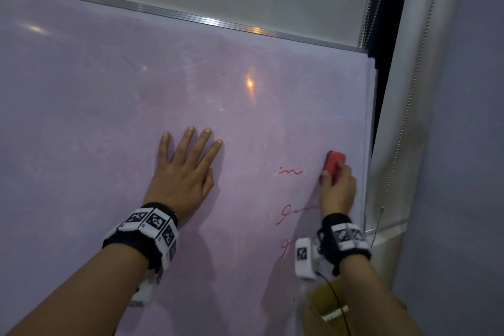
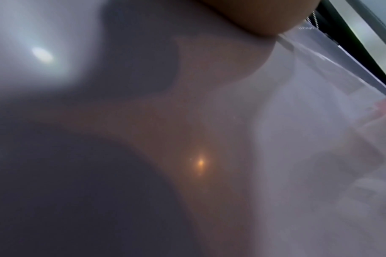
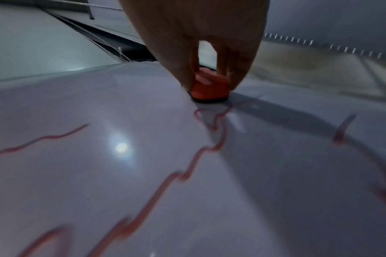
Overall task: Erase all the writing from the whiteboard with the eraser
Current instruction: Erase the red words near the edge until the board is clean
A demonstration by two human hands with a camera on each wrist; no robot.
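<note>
The whiteboard [image 1: 109,90] fills most of the head view, smeared pink where ink was wiped. Red writing [image 1: 290,171] stays near its right side, with more red strokes [image 1: 293,213] below it. My right hand [image 1: 338,188] grips a red eraser [image 1: 334,164] and holds it against the board close to the right edge. In the right wrist view the eraser [image 3: 209,88] sits pinched between thumb and fingers, with red lines [image 3: 187,172] running toward the camera. My left hand [image 1: 188,169] lies flat on the board, fingers spread, left of the writing.
A metal frame [image 1: 191,16] runs along the board's top edge. Bead chains [image 1: 403,117] hang beside a silver blind [image 1: 392,131] just right of the board. A yellowish object [image 1: 327,305] shows below my right wrist. The left wrist view shows only the blurred board [image 2: 297,156].
</note>
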